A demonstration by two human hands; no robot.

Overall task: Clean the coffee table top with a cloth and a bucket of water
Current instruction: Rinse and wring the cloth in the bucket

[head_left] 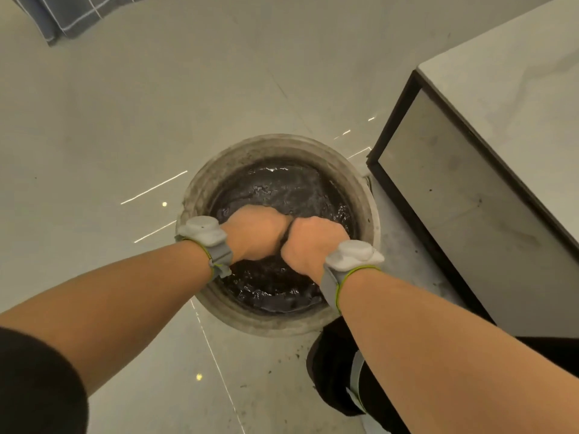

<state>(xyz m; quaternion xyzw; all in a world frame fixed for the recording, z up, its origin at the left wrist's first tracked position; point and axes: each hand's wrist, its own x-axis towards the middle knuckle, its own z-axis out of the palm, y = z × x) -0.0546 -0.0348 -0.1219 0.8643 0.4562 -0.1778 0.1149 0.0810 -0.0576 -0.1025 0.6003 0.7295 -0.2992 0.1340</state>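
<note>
1. Head view, bucket (203, 189): round, grey, grimy on its inner wall, standing on the pale tiled floor (109, 136) just beside the near corner of the coffee table. It holds dark, rippling water (282, 189).
2. Coffee table (501, 89): white stone-look top at the right edge of the view, with a black-framed side panel facing the bucket.
3. Left hand (255, 234): inside the bucket, knuckles up, fingers curled downward into the water. What they close on is hidden beneath the hand.
4. Right hand (313, 242): beside the left and touching it at the knuckles, likewise curled downward over the water. A dark sliver shows between the two hands, too small to identify.
5. Cloth: cannot be made out; whether either hand holds it cannot be told.
6. Wrist devices: a pale grey unit on a grey strap with a yellow-green cord on the left wrist (206, 234), and a matching one on the right wrist (354, 253).
7. Black sleeve (37, 383): at the lower left, on the left upper arm.
8. Dark clothed leg (335, 371): below the bucket, under the right forearm, with a grey strap across it.
9. Grey checked fabric (72, 14): top left corner, well apart from the bucket.
</note>
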